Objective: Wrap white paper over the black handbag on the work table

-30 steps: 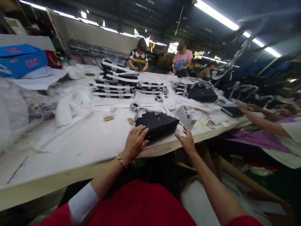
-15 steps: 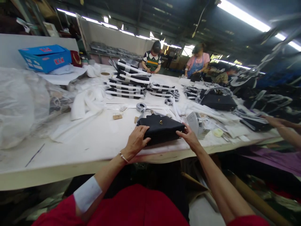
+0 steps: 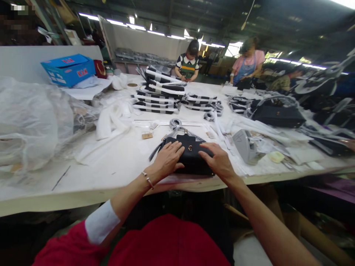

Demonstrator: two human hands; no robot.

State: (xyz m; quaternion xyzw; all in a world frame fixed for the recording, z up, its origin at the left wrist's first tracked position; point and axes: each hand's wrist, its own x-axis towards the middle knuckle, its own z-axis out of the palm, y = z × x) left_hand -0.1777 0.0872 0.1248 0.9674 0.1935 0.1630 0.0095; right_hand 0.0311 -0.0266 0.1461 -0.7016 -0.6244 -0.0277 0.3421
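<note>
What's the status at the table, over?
Left hand, right hand flat on black handbag, open. Handbag lies by table edge. Grey device right of it, apart.

One view was recorded from head height at the counter (image 3: pixel 116 168) edge, directed forward and downward; the left hand (image 3: pixel 167 161) and right hand (image 3: pixel 219 162) were framed close.

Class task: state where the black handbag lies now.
In the head view, the black handbag lies centre, near the front edge of the white table, under the left hand and right hand.
</note>
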